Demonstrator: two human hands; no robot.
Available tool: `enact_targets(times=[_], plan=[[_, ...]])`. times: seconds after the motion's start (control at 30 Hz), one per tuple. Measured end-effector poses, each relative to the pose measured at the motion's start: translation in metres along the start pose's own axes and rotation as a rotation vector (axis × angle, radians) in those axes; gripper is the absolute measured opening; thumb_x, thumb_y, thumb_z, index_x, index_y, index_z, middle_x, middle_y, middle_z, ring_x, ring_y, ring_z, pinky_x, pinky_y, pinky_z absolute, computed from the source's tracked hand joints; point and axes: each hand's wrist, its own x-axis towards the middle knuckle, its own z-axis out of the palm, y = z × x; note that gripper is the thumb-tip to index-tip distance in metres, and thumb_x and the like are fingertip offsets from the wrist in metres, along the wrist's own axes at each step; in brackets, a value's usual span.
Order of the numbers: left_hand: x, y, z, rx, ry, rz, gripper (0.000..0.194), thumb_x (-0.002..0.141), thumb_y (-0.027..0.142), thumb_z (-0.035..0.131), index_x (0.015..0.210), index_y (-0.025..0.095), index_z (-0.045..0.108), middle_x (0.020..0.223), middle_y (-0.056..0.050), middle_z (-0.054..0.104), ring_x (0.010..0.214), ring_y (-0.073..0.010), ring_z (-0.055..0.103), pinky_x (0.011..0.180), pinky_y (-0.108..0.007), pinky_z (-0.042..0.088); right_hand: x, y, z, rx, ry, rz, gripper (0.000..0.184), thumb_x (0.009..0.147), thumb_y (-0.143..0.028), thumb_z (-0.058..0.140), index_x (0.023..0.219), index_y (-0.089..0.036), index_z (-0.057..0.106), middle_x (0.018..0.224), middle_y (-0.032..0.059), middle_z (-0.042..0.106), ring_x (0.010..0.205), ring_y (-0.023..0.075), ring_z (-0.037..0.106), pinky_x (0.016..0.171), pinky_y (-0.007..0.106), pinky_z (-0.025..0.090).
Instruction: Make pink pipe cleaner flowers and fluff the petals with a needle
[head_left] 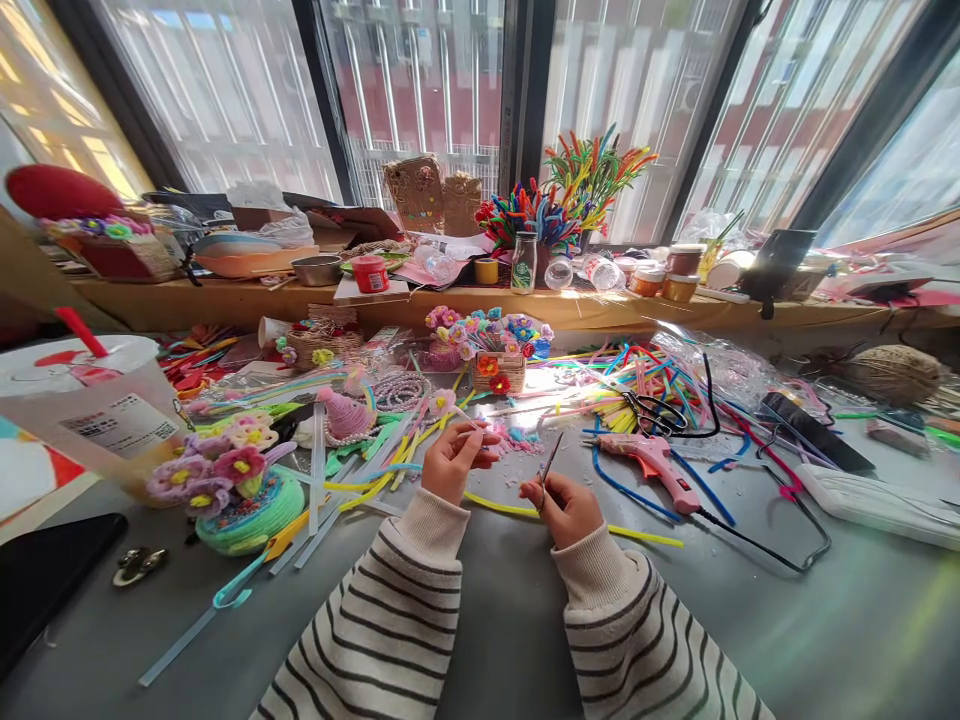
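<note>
My left hand (453,462) is raised over the middle of the table, its fingers pinched together on something small and pale that I cannot make out. My right hand (568,508) grips a small pair of scissors (553,458), blades pointing up and away from me. A gap separates the blades from the left hand. Between and beyond the hands lie pink and blue fluffy clippings (517,438). A yellow pipe cleaner (630,536) runs across the table beneath both hands. Right of the right hand rests a pink hot glue gun (654,466).
A green crocheted pot with flowers (251,510) and a plastic drink cup (97,410) stand at left, beside clear glue sticks (318,445). Black-handled scissors (660,412) lie among many pipe cleaners. A flower basket (499,374) sits behind; jars and a glass bottle (523,265) line the sill.
</note>
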Motion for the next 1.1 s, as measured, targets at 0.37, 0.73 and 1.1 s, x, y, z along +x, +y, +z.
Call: enact_targets(times=[0.37,0.73,1.1], plan=[[-0.0006,-0.0019,0.0029,-0.048,-0.111,0.107,0.025,0.064,0.024,0.057,0.086,0.014,0.058,0.090,-0.007,0.062,0.078,-0.0180,0.058,0.069,-0.028,0.046,-0.0011,-0.0012,0.0032,0.109,-0.043,0.110,0.031,0.065,-0.046,0.049,0.059,-0.016,0.055,0.036,-0.0034,0.046,0.034,0.0087,0.043,0.038,0.019,0.034],[0.0012,-0.0031,0.0000,0.000,-0.132,0.095,0.025,0.067,0.024,0.053,0.090,0.015,0.058,0.083,-0.005,0.064,0.068,-0.0110,0.057,0.063,-0.021,0.044,-0.0010,-0.0040,0.0024,0.207,-0.046,0.107,0.037,0.070,-0.048,0.041,0.061,-0.015,0.055,0.040,-0.0015,0.047,0.035,0.0089,0.045,0.037,0.019,0.035],[0.0035,-0.0032,0.0001,-0.243,-0.188,-0.224,0.019,0.057,0.023,0.064,0.068,0.013,0.052,0.065,-0.003,0.066,0.055,-0.0100,0.059,0.054,-0.019,0.043,-0.0010,-0.0009,0.0025,0.157,-0.127,0.018,0.051,0.070,-0.058,0.032,0.052,-0.015,0.051,0.040,-0.0024,0.038,0.037,0.0082,0.037,0.039,0.020,0.029]])
